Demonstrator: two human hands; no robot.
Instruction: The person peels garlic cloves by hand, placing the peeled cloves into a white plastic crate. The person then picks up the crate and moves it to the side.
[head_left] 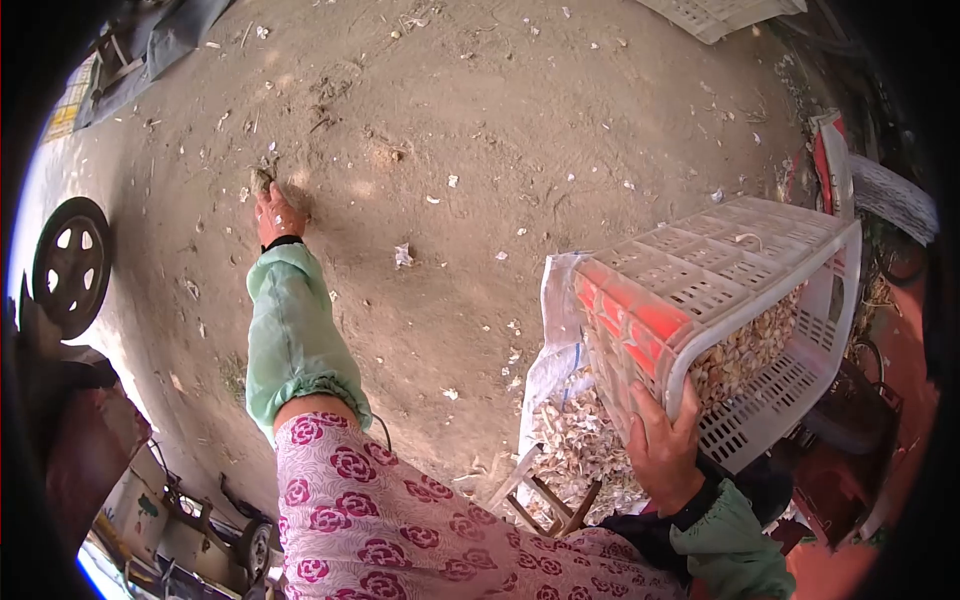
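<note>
My left hand (280, 215) reaches far out over the dirt floor, its fingers closed at a small brownish lump (262, 182) whose kind I cannot make out. Near my body on the right, my right hand (665, 450) grips the rim of a pale plastic crate (770, 225). Tipped on its side, the slotted crate has a red patch on one end. Inside it lies a mass of what look like garlic cloves (750, 350). Beneath and beside the crate, a white woven sack (560, 310) lies with a heap of papery garlic skins or cloves (590, 440).
A small wooden stool frame (550, 500) is by my lap. To the left are a black spoked wheel (72, 267) and a vehicle (180, 530). Another pale crate (715, 15) sits at the top right. Scraps of skin dot the dirt floor (480, 200).
</note>
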